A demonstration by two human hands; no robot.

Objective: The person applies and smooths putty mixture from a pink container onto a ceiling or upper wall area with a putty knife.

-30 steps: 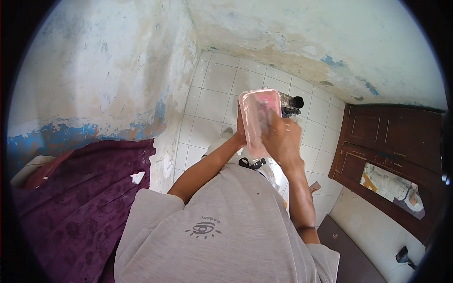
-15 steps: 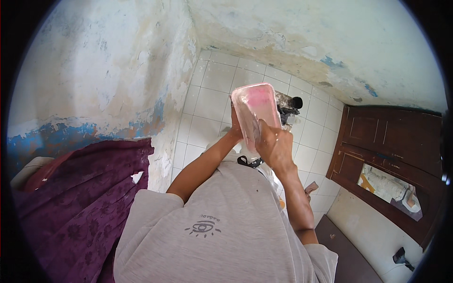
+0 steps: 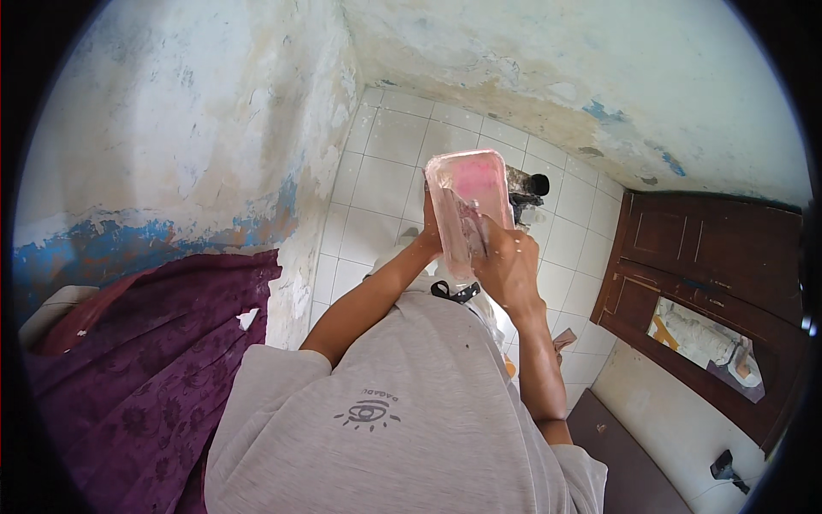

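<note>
A pink, see-through rectangular plastic tub [image 3: 479, 182] is tilted in front of my chest, smeared inside with whitish residue. My left hand [image 3: 431, 224] grips it along the left side; most of its fingers are hidden behind the tub. My right hand [image 3: 510, 267] is closed at the tub's lower right, white specks on its skin. From its fingers a flat, greyish scraper-like blade [image 3: 469, 224] reaches into the tub. The tool's handle is hidden by the hand.
Peeling walls [image 3: 197, 111] meet at a corner ahead, above a white tiled floor [image 3: 394, 141] with pale specks. Dark, pipe-like objects [image 3: 531, 184] lie beyond the tub. A purple cloth [image 3: 154, 368] hangs at left. A dark wooden cabinet [image 3: 702, 236] with a mirror-like panel stands at right.
The blade in my right hand has shifted inside the tub, and its flat face shows more. The tub has moved slightly right. My left hand keeps its hold.
</note>
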